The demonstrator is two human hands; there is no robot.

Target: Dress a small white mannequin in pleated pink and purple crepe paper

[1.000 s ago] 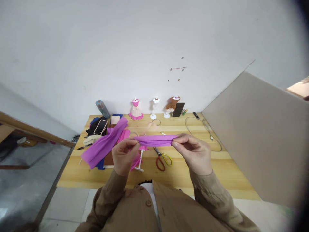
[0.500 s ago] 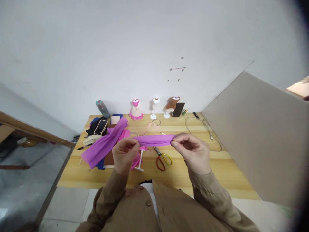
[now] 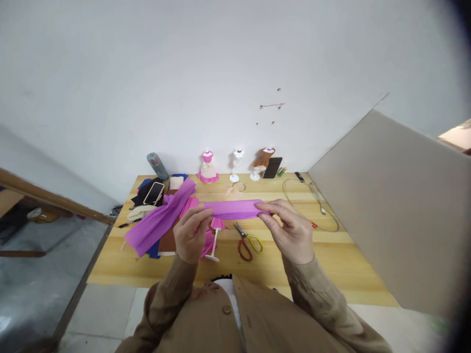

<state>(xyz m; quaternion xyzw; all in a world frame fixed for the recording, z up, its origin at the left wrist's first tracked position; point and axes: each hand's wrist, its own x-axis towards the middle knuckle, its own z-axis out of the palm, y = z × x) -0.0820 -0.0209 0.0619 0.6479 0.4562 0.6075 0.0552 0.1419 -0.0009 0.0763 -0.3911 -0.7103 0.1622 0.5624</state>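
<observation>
A folded strip of purple fabric (image 3: 235,209) is stretched level above the table between my two hands. My left hand (image 3: 192,233) pinches its left end, thumb against fingers. At the other end my right hand (image 3: 290,230) is closed on the strip with thumb and fingertips. Below the strip, a small white stand (image 3: 213,250) with a bit of pink cloth is partly hidden by it. Scissors (image 3: 247,241) with one red and one yellow handle lie partly opened on the wood, between my forearms.
Fabric pieces, a long purple cloth (image 3: 162,218) and a phone (image 3: 153,193) are heaped at left. Along the wall stand a bottle (image 3: 157,165), a pink-and-cream dressed mini mannequin (image 3: 208,166), a white one (image 3: 235,164) and a brown-draped one (image 3: 263,159). A cable (image 3: 312,196) lies at right.
My right hand has shifted slightly left, and its fingers now lie farther over the strip. More of the strip's upper face shows, tilted toward me.
</observation>
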